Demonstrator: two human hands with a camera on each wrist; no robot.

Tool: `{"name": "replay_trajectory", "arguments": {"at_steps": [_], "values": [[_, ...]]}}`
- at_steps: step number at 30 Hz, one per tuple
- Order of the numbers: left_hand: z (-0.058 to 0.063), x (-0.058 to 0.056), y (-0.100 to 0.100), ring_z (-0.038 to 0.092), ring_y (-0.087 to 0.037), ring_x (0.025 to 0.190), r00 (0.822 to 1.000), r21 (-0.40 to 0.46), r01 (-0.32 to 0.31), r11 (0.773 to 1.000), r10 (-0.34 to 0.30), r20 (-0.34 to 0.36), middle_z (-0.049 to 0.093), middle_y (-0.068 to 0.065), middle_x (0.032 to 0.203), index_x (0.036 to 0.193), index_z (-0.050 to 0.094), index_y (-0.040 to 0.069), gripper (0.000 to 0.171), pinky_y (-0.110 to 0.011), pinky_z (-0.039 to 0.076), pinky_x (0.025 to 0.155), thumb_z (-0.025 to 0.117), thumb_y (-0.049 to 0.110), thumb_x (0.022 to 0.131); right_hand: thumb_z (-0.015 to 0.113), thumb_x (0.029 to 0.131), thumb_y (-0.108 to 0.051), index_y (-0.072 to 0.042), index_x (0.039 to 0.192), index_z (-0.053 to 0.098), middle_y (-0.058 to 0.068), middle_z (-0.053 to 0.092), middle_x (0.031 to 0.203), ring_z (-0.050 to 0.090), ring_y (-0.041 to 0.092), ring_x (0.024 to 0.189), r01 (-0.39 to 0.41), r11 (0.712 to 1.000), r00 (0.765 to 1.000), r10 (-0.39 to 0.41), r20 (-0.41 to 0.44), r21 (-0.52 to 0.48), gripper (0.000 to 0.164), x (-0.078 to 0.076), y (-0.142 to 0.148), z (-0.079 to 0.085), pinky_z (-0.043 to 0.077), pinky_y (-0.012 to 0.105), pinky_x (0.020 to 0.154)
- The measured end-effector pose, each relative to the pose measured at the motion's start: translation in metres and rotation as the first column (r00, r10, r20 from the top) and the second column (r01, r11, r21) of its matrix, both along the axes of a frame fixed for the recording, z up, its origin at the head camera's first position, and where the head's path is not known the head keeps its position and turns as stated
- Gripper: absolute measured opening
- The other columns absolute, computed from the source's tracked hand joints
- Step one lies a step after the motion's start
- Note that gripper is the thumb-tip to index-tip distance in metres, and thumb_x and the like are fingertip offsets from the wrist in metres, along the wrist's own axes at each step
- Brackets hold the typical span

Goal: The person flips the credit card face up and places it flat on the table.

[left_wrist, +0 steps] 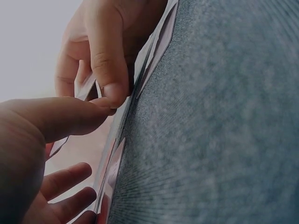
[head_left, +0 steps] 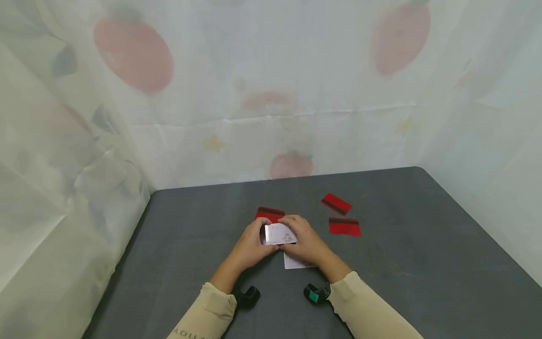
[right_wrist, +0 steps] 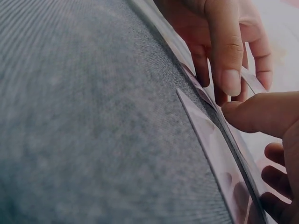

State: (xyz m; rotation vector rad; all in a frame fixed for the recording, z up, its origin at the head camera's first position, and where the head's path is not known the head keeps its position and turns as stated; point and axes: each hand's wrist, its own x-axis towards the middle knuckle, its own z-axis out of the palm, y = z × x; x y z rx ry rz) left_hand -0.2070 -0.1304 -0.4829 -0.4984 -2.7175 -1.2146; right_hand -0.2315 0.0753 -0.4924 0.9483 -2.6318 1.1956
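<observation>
A small pale card (head_left: 279,234) with a faint print at its lower right is held between both hands, tilted above the table. At its left edge the left hand (head_left: 249,247) pinches it between thumb and fingers. The right hand (head_left: 310,241) grips the right side, its fingers curled over the far edge. In the left wrist view the thumb (left_wrist: 70,116) of the left hand meets the right hand's fingertips by the card. A second pale card (head_left: 295,262) lies flat on the table, partly hidden beneath the right hand.
Just beyond the hands lies a red card (head_left: 271,213) with a black stripe, partly covered. Two similar ones, an angled red card (head_left: 336,204) and a straighter red card (head_left: 345,227), lie to the right. Printed fabric (head_left: 330,136) hangs behind the dark grey table (head_left: 190,221).
</observation>
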Motion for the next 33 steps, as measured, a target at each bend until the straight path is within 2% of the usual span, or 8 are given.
{"name": "replay_trajectory", "arguments": {"at_steps": [6, 11, 14, 16, 19, 22, 27, 33], "values": [[0.0, 0.001, 0.0, 0.055, -0.019, 0.105, 1.0, -0.027, -0.005, 1.0, 0.006, 0.03, 0.06, -0.004, 0.117, 0.121, 0.053, 0.012, 0.059, -0.042, 0.046, 0.094, 0.087, 0.019, 0.074, 0.083, 0.078, -0.026, -0.013, 0.134, 0.059, 0.008, 0.053, 0.139, 0.046, 0.029, 0.127, -0.001, 1.0, 1.0, 0.001, 0.015, 0.02, 0.062, 0.0, 0.001, 0.0, 0.043, 0.05, 0.099], [0.0, 0.001, 0.0, 0.055, -0.021, 0.107, 1.0, -0.044, -0.006, 0.999, 0.007, 0.027, 0.06, -0.005, 0.119, 0.121, 0.054, 0.012, 0.059, -0.044, 0.046, 0.095, 0.088, 0.019, 0.073, 0.076, 0.078, -0.02, -0.013, 0.133, 0.059, 0.009, 0.052, 0.141, 0.043, 0.032, 0.131, 0.001, 0.999, 1.0, -0.002, 0.021, 0.046, 0.058, 0.0, 0.001, 0.0, 0.04, 0.054, 0.102], [0.0, 0.001, -0.001, 0.055, -0.023, 0.111, 0.999, -0.049, 0.004, 0.999, -0.002, 0.038, 0.06, -0.006, 0.122, 0.124, 0.054, 0.013, 0.062, -0.045, 0.045, 0.096, 0.088, 0.019, 0.073, 0.073, 0.075, -0.014, -0.014, 0.131, 0.059, 0.009, 0.051, 0.141, 0.041, 0.033, 0.133, 0.054, 0.996, 0.998, -0.056, 0.022, 0.074, 0.058, -0.002, 0.002, -0.001, 0.04, 0.055, 0.104], [-0.001, 0.001, -0.002, 0.056, -0.024, 0.114, 0.999, -0.053, 0.013, 0.998, -0.011, 0.044, 0.06, -0.007, 0.124, 0.127, 0.054, 0.012, 0.064, -0.046, 0.045, 0.099, 0.087, 0.02, 0.073, 0.071, 0.073, -0.012, -0.015, 0.13, 0.06, 0.008, 0.052, 0.14, 0.04, 0.033, 0.133, 0.123, 0.989, 0.992, -0.125, 0.025, 0.085, 0.058, -0.004, 0.004, -0.002, 0.04, 0.053, 0.104], [-0.002, -0.001, -0.002, 0.056, -0.027, 0.118, 0.999, -0.067, 0.02, 0.998, -0.017, 0.052, 0.061, -0.009, 0.126, 0.131, 0.054, 0.011, 0.066, -0.048, 0.044, 0.102, 0.086, 0.021, 0.074, 0.069, 0.072, -0.012, -0.015, 0.13, 0.06, 0.008, 0.053, 0.136, 0.04, 0.033, 0.132, 0.249, 0.963, 0.966, -0.255, 0.05, 0.099, 0.059, -0.007, 0.008, -0.003, 0.039, 0.051, 0.105], [-0.003, 0.0, -0.001, 0.055, -0.028, 0.119, 0.998, -0.091, 0.013, 0.996, -0.008, 0.055, 0.062, -0.009, 0.125, 0.131, 0.054, 0.012, 0.065, -0.05, 0.043, 0.102, 0.085, 0.022, 0.075, 0.068, 0.073, -0.014, -0.012, 0.132, 0.059, 0.012, 0.053, 0.135, 0.041, 0.037, 0.132, 0.325, 0.939, 0.94, -0.334, 0.068, 0.111, 0.06, -0.009, 0.011, -0.003, 0.037, 0.053, 0.107], [-0.001, 0.002, 0.0, 0.053, -0.029, 0.122, 0.999, -0.126, 0.005, 0.992, 0.002, 0.055, 0.063, -0.006, 0.123, 0.127, 0.059, 0.013, 0.055, -0.051, 0.04, 0.105, 0.083, 0.024, 0.078, 0.066, 0.076, -0.02, -0.011, 0.135, 0.058, 0.015, 0.049, 0.141, 0.036, 0.038, 0.137, 0.347, 0.922, 0.929, -0.363, 0.072, 0.172, 0.06, -0.01, 0.011, -0.002, 0.031, 0.054, 0.112], [0.001, 0.003, -0.003, 0.053, -0.029, 0.121, 0.999, -0.129, 0.034, 0.991, -0.028, 0.045, 0.065, -0.003, 0.121, 0.122, 0.063, 0.013, 0.047, -0.052, 0.04, 0.104, 0.081, 0.026, 0.081, 0.062, 0.075, -0.02, -0.012, 0.128, 0.064, 0.015, 0.047, 0.146, 0.034, 0.039, 0.14, 0.332, 0.92, 0.936, -0.349, 0.051, 0.208, 0.054, -0.008, 0.01, -0.002, 0.025, 0.055, 0.115]]}}
